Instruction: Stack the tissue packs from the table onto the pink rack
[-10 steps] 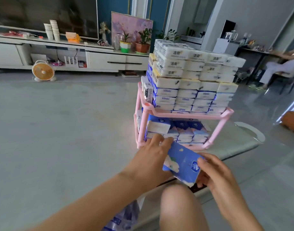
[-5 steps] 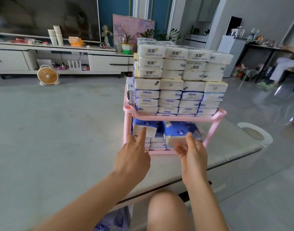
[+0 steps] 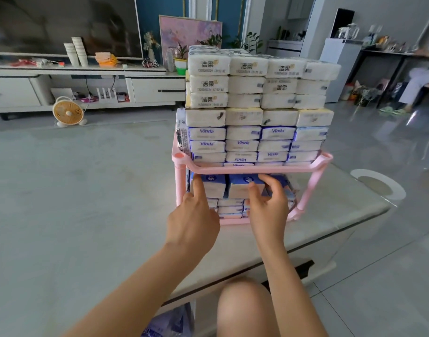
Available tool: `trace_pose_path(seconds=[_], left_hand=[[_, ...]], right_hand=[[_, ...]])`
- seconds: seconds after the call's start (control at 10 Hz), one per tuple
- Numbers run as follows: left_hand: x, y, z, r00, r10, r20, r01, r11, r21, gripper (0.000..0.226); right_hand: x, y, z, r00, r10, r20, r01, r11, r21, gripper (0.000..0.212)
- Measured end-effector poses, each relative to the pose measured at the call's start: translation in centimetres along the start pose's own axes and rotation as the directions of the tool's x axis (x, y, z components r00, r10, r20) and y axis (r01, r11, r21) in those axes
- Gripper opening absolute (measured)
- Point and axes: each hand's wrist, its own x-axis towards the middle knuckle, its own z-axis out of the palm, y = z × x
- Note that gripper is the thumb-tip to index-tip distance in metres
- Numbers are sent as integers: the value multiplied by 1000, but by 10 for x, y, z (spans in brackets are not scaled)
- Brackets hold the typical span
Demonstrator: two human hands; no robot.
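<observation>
The pink rack [image 3: 254, 169] stands on the glass table [image 3: 330, 215], its top shelf piled high with white tissue packs [image 3: 257, 105]. At the lower shelf, the left hand [image 3: 192, 220] presses 1 straight index finger against the left blue tissue pack [image 3: 214, 188]. The right hand [image 3: 267, 205] curls fingers and thumb around the neighbouring blue pack [image 3: 239, 189].

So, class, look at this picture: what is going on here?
A person is filling a pink rack, which stands on a table, with tissue packs. Both hands reach into its lower shelf. The left grip presses an index finger on the left blue tissue pack. The right grip holds the middle blue tissue pack by its right edge. The upper shelf is already piled high, with Vinda packs below and white tissue packs above.
</observation>
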Motion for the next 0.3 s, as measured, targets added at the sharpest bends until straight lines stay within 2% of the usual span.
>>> trace_pose_path(seconds=[0.1,0.3], left_hand=[[2,2,3,1000,-3,3,3,1000,7,61],[-1,1,-6,999,9,-40,-12,997,-79,54]], right_hand=[[1,-2,4,1000,-3,22,3,1000,14,18],[4,1,-6,994,51,93,-60,993,99,24]])
